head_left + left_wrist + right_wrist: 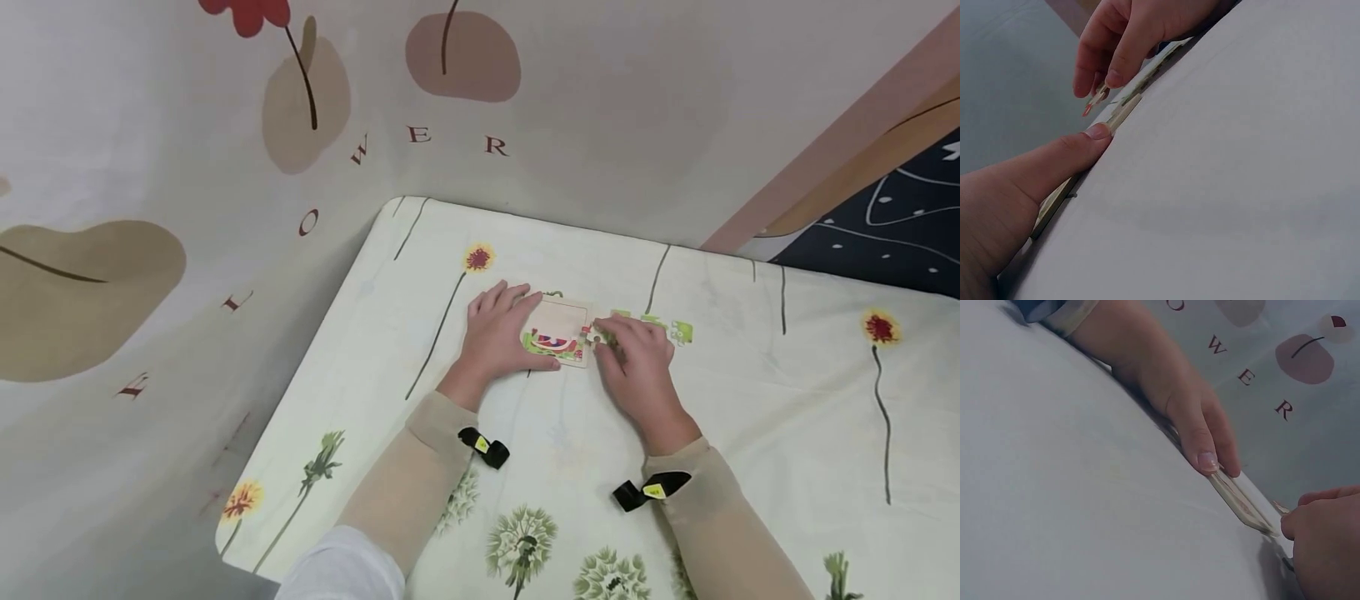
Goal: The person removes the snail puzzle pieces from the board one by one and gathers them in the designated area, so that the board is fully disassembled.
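Observation:
A small wooden puzzle board (564, 313) lies on the table, with colourful pieces fitted along its near side and bare wood at its far side. My left hand (497, 332) holds the board from the left, thumb along the near edge and fingers toward the far edge. In the left wrist view that thumb (1097, 132) presses on the board's edge. Just off the board's right side, my right hand (637, 360) pinches a puzzle piece (594, 335) between thumb and fingertips. The piece (1095, 100) is raised and tilted in the left wrist view; the right fingers partly hide it.
Several loose green puzzle pieces (682, 332) lie right of the board, some behind the right hand. A flower-print cloth (780, 417) covers the table. Behind the table's far edge hangs a printed fabric wall (615, 125).

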Demonstrator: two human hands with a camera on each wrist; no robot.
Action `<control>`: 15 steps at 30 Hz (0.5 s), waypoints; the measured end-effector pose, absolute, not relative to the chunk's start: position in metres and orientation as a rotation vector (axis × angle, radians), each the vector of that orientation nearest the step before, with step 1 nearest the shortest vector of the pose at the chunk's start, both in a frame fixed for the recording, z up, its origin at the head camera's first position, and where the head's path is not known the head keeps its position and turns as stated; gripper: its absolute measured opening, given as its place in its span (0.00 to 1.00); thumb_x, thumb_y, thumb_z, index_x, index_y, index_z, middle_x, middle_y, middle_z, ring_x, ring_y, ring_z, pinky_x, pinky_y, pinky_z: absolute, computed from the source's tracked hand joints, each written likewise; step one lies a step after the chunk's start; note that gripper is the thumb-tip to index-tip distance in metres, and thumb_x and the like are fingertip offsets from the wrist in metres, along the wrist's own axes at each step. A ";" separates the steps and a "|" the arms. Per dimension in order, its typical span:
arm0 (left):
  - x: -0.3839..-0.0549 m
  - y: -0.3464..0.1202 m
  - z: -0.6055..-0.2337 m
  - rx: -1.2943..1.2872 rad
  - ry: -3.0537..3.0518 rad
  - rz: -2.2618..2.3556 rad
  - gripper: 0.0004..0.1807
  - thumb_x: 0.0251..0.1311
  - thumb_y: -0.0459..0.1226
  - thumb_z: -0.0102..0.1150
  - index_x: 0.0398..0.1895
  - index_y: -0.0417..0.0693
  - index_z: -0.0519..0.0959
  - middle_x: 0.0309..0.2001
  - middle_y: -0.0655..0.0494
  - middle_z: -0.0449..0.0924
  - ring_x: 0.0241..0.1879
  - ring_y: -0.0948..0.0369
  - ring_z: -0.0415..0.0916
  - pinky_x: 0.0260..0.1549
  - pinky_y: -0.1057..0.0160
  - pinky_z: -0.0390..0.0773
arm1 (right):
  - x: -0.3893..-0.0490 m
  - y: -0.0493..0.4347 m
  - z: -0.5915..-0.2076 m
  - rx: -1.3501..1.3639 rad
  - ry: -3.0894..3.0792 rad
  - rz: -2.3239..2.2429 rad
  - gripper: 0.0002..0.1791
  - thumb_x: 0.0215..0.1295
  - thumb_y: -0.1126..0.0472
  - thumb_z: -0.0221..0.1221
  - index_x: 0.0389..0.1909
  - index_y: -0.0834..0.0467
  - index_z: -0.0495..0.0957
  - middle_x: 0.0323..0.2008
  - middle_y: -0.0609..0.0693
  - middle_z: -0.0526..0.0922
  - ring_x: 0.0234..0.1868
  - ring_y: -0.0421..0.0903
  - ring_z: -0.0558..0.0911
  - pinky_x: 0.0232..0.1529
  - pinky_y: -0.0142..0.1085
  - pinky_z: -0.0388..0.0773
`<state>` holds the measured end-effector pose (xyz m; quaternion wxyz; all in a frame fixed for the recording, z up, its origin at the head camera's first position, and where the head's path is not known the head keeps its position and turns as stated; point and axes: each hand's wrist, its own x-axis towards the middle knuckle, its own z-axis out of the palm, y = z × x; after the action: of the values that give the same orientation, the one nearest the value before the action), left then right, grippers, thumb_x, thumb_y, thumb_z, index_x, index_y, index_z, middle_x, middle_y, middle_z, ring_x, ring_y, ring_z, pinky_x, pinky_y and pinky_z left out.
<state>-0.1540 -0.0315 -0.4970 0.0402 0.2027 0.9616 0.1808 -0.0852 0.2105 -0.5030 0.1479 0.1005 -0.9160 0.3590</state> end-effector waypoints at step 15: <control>-0.152 -0.033 -0.503 0.642 2.962 0.565 0.64 0.43 0.75 0.75 0.83 0.63 0.64 0.83 0.60 0.56 0.83 0.49 0.43 0.76 0.41 0.46 | -0.076 0.228 -0.509 0.307 -2.547 1.022 0.18 0.70 0.70 0.67 0.59 0.61 0.85 0.62 0.60 0.83 0.62 0.65 0.70 0.57 0.64 0.55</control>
<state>-0.1523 -0.0326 -0.5025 0.0293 0.2081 0.9604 0.1831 -0.0756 0.2281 -0.5091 0.1890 0.1091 -0.9057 0.3634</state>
